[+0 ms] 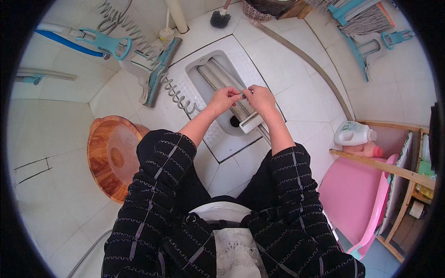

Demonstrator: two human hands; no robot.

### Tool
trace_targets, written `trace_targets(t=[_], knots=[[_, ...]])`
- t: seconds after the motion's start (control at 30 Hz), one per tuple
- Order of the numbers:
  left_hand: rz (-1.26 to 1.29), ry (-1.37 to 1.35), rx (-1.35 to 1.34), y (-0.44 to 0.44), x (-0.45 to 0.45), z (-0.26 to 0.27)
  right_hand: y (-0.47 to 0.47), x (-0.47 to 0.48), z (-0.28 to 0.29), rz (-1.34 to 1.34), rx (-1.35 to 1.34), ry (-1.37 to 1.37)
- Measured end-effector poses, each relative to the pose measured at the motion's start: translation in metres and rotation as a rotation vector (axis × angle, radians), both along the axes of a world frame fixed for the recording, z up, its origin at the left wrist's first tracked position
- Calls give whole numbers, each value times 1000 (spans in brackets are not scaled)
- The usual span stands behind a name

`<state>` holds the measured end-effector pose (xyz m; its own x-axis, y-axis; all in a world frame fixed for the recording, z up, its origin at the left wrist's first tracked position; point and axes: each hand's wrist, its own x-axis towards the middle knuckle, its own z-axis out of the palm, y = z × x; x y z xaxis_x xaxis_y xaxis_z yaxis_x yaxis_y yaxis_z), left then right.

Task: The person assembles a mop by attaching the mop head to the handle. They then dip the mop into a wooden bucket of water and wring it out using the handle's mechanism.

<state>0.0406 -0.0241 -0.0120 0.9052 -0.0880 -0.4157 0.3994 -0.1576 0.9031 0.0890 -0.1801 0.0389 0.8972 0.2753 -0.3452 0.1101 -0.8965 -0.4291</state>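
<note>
A white ceramic squat toilet is set in the tiled floor before me. Over its basin lies a flat mop head with long grey pads; a white plastic squeezer frame sits around its near end, and a metal pole runs from it beneath my right forearm. My left hand and my right hand meet above the pads, fingertips pinched close together. Something small and dark shows between the fingertips, but whether they grip it is unclear. Below the pads, the dark drain hole is partly visible.
On the left stand a wood-grain basin and a blue-and-white squeegee with a coiled grey hose. A toilet brush and a drain hose lie beyond. On the right are a pink tub, bottles and a wooden rack.
</note>
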Motion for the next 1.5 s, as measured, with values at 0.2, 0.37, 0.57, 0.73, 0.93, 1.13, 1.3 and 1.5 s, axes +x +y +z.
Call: trace_targets(t=[0.2,0.37,0.57,0.73,0.93,1.13,1.3,1.5], knots=[[-28,162,-187,-6,-4,16,-9,6,12,-24,-52,94],[-7,124,-312,-15,1,16,-18,9,22,-84,-31,46],[-24,94,-246,-17,1,13,-20,7,16,-67,-36,53],[-18,71,-160,-13,-1,3,-15,8,1,-27,-37,80],[-13,126,-110,-13,-7,-9,-7,2,-19,46,-146,42],[-4,154,-90,-12,-10,-10,-4,5,-28,-21,6,125],[16,127,-45,-7,-9,-11,-2,6,-28,6,6,112],[-16,184,-83,-2,-7,-16,-2,3,-24,29,-21,85]])
